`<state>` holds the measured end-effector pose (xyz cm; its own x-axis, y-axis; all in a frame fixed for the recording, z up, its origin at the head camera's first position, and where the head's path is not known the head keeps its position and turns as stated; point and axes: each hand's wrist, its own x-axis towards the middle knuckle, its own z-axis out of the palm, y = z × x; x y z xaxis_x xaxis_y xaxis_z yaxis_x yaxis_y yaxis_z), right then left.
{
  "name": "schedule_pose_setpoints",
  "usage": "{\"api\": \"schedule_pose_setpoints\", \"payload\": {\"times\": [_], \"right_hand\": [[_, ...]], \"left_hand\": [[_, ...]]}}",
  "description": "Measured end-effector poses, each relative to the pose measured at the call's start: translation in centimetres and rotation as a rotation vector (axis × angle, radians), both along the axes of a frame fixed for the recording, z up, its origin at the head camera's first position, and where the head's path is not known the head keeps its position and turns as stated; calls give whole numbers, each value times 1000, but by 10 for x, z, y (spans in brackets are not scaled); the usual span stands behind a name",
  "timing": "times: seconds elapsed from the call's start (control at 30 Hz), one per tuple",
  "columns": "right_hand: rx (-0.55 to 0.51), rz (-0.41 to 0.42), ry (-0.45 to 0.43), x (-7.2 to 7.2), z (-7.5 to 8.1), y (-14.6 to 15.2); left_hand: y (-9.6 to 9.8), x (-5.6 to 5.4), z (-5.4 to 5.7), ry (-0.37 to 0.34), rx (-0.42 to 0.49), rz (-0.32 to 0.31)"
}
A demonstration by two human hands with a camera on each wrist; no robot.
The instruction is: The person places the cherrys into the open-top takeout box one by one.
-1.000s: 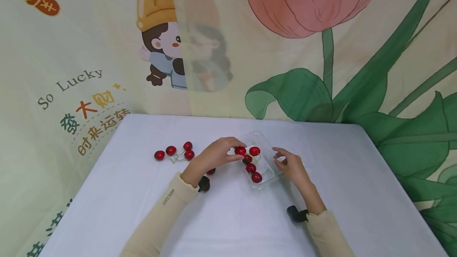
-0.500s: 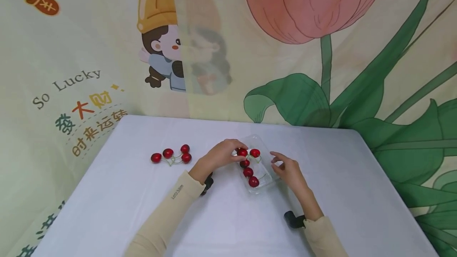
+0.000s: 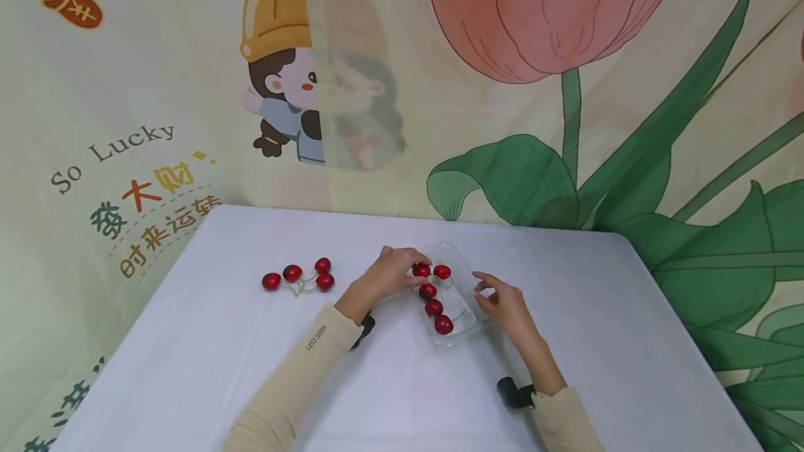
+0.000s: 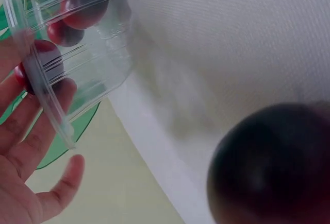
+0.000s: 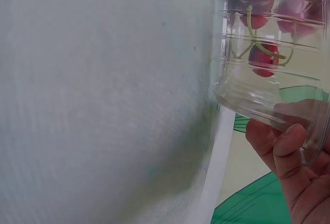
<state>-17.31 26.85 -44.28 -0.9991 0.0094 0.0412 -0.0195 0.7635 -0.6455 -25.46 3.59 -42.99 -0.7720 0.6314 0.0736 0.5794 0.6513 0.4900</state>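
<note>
My left hand [image 3: 384, 275] is at the left rim of a clear plastic box [image 3: 463, 298]. Its thumb and fingers pinch a dark red cherry [image 3: 421, 270] there. Several other cherries [image 3: 443, 325] lie in the box, some with green stems. Seen through the clear wall in the left wrist view, the held cherry [image 4: 44, 67] is among the fingers. Just off the box's right side, my right hand [image 3: 510, 307] has loosely bent fingers and nothing visible between them. In the right wrist view its fingertips [image 5: 289, 139] are close to the box's corner; contact is unclear.
Left of the box, a group of cherries [image 3: 292, 273] with joined stems lies on the white tablecloth [image 3: 377, 403]. A dark round cherry [image 4: 273, 167] is close to the left wrist camera. Behind the table hangs a printed cloth [image 3: 389, 187].
The head view has tilted slightly. My left forearm has shifted a little right, covering cherries that showed beside the wrist. The left fingers stay on the cherry, and the right hand hardly moves.
</note>
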Motion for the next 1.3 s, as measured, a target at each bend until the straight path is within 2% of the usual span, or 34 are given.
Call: {"api": "schedule_pose_setpoints", "payload": {"times": [0.17, 0.33, 0.47, 0.97, 1.17, 1.3], "right_hand": [[-6, 3, 1, 2, -1, -1], [-14, -9, -28, 5, -5, -3], [-9, -7, -18, 7, -7, -4], [-4, -17, -8, 5, -7, -5], [-3, -18, 4, 5, -5, -5], [1, -21, 12, 5, -3, -4]], "left_hand": [[1, 0, -6, 0, -29, 11], [1, 4, -14, -14, -44, 10], [1, 6, -16, -11, -67, 5], [9, 5, -6, 15, -209, -24], [11, 2, -6, -15, -221, -26], [12, 1, -5, 1, -219, -39]]}}
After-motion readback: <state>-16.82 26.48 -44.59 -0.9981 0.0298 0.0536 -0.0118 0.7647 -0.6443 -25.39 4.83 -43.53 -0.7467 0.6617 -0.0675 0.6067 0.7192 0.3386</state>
